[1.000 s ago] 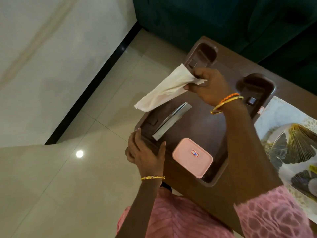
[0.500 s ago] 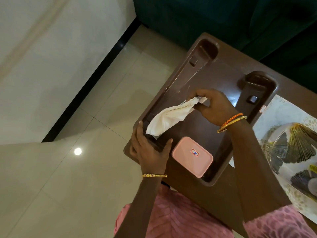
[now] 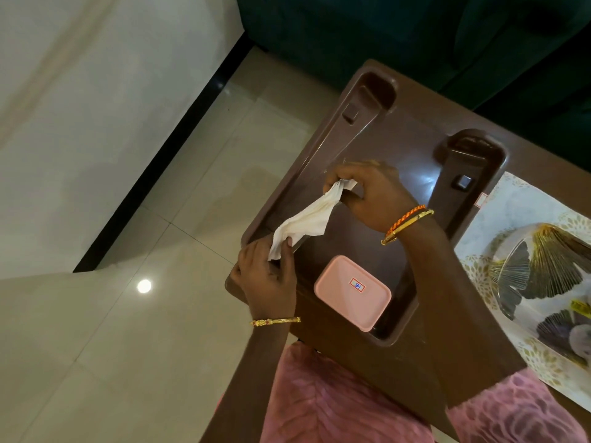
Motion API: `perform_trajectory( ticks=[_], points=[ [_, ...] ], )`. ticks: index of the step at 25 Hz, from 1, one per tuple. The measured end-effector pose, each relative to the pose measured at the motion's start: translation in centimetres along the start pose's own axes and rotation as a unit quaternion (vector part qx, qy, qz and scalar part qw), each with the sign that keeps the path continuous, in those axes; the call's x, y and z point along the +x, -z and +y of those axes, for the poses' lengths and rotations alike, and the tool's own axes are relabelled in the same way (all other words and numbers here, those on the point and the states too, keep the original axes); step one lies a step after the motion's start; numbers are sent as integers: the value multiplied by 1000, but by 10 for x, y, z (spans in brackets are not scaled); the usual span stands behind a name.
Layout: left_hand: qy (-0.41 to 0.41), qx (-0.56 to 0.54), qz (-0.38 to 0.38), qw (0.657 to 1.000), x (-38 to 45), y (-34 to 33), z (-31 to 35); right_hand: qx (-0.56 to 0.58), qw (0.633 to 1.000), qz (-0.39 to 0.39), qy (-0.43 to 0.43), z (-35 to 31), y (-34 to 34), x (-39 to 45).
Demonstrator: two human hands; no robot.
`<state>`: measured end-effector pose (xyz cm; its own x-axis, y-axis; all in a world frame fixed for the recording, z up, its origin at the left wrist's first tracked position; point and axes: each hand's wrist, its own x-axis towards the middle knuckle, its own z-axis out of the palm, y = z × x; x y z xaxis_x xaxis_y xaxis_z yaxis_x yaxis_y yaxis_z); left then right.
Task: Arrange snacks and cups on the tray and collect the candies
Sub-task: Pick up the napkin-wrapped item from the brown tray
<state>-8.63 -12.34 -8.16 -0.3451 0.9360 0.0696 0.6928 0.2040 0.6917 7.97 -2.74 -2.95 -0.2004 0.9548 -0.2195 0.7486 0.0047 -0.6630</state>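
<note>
A dark brown plastic tray [image 3: 473,161] with raised handles lies on the brown table. A small pink rectangular tray [image 3: 351,292] with a sticker rests in its near corner. A crumpled white cloth [image 3: 303,222] stretches between my hands over the tray's left side. My right hand [image 3: 371,193] pinches the cloth's upper end above the tray floor. My left hand [image 3: 268,276] sits at the tray's near-left corner and grips the cloth's lower end with thumb and fingers.
A patterned mat [image 3: 511,225] with a gold-and-grey decorated dish [image 3: 550,266] lies on the table to the right. A dark green sofa [image 3: 415,33] stands behind the table. Tiled floor [image 3: 144,314] spreads to the left, beyond the table's edge.
My right hand has come down from above the tray to its floor with the cloth. My left hand, which held the tray's corner, now grips the cloth's lower end. A shiny strip seen earlier is hidden.
</note>
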Motion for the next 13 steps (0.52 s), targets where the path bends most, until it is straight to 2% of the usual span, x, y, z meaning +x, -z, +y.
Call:
perform_trajectory(
  ticks=[4, 7, 10, 13],
  points=[
    [5, 72, -40, 997, -3, -5, -11, 20, 999, -16, -27, 15, -14, -5],
    [54, 66, -62, 994, -7, -6, -14, 85, 995, 12, -55, 21, -24, -8],
    [46, 60, -95, 993, -10, -5, -14, 86, 994, 23, -69, 29, -26, -11],
    [23, 84, -160, 983, -10, -13, -14, 25, 997, -51, -55, 30, -30, -9]
  ],
)
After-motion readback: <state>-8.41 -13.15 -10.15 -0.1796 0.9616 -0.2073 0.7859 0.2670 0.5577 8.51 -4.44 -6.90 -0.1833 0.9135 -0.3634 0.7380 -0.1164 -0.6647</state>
